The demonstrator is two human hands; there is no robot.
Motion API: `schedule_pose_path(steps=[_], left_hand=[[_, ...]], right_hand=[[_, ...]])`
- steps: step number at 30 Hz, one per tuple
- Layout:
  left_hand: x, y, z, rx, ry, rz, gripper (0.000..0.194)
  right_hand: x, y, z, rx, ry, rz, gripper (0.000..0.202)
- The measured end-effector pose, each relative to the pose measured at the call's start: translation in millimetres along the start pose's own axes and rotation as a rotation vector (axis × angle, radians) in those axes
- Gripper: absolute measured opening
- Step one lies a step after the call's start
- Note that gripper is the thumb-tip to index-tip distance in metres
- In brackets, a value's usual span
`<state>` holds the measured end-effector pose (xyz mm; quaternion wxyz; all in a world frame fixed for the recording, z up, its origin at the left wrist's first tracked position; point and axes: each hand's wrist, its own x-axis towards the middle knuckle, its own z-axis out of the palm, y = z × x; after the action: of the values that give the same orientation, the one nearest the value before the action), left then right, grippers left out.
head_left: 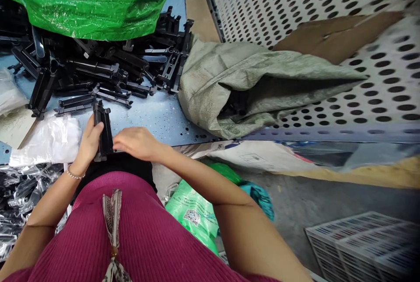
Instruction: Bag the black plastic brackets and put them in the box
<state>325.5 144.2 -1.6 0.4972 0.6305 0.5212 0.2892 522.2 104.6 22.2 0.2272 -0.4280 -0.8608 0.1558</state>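
A long black plastic part point(105, 131) is held upright at the near edge of the blue table, close to my body. My left hand point(90, 139) is wrapped round its left side, thumb across the front. On its right side, near the lower end, my right hand point(136, 143) has its fingers pressed together at the part's edge; whether they pinch anything small is hidden. Beyond both hands lies a loose heap of similar black parts point(95, 70), partly under a shiny green sack point(95, 2).
Clear plastic bags point(49, 140) lie left of my hands. An open grey-green woven sack point(210, 85) with dark contents stands to the right, against a perforated metal panel point(387, 67). Bagged black items point(26, 199) are at lower left, a green bag point(193, 212) below the table.
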Motion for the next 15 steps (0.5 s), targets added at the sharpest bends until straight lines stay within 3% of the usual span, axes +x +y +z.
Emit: schedule_pose_path(steps=[3,5,9,12,15], left_hand=[[-4.3,-3.0,21.3,0.232,-0.084,-0.136,0.065],[-3.5,0.5,38.5,0.476,-0.117,-0.141,0.066],[7.5,7.5,56.1,0.833,-0.133,-0.044,0.055],[20.1,2.3,52.9,0.592,-0.088,0.041,0.055],[32.2,-1.8,51.6,-0.052,-0.028,0.051,0.067]], right_hand=[[20.8,28.2,-6.2,-0.134,0.044,0.413,0.033],[35.6,47.4,-3.5,-0.289,0.021,0.655,0.027],[42.2,76.6,-6.0,-0.19,-0.058,0.716,0.019],[21.3,76.8,-28.3,0.115,0.063,0.796,0.019],[-5.9,48.4,-48.0,0.391,0.132,0.845,0.027]])
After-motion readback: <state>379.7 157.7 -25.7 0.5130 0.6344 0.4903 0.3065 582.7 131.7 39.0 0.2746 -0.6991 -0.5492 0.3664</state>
